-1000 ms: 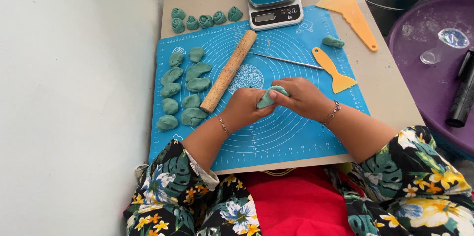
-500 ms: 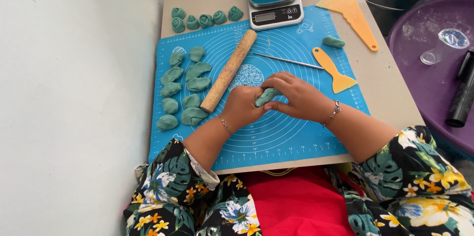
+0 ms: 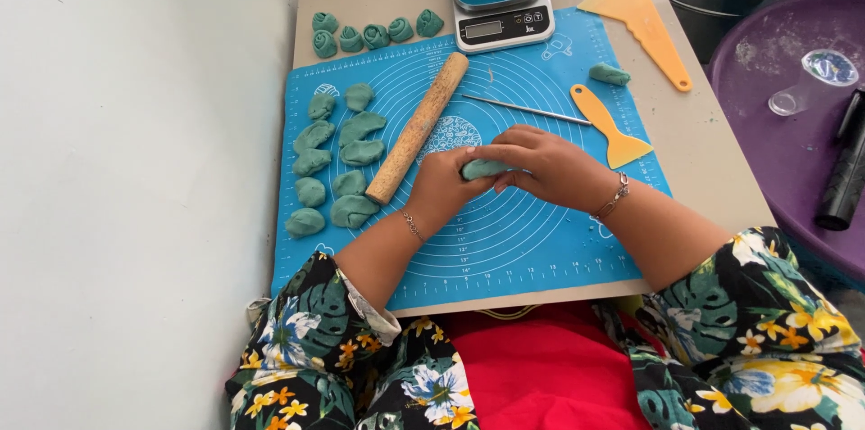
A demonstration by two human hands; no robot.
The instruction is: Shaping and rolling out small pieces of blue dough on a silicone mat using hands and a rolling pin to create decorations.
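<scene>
The piece of green dough [image 3: 478, 168] sits between my two hands, just above the middle of the blue baking mat [image 3: 505, 241]. My left hand [image 3: 441, 185] is curled around its near side and my right hand [image 3: 541, 160] is closed over the top, fingers [image 3: 505, 153] pinching it, so only a small lump of matte teal shows between them.

The mat covers most of a small pale desk [image 3: 712, 160] and is printed with white rings and ruler marks. A wooden rolling pin [image 3: 417, 127] lies slanted just left of my hands. Beyond it, on the mat's left part, lie flattened green dough pieces [image 3: 335, 164] in two loose columns. Five rolled green dough swirls [image 3: 376, 34] stand in a row on the bare desk past the mat's far edge. A thin metal rod [image 3: 527, 108] and an orange spatula [image 3: 608, 124] lie to the right of my hands, with a small dough scrap [image 3: 610, 74] further off. An orange scraper [image 3: 640, 20] rests at the desk's far right, and a kitchen scale [image 3: 502, 2] with a blue plate stands at the far edge. A white wall [image 3: 135, 169] runs along the left; a purple tray [image 3: 793, 142] sits right of the desk.
</scene>
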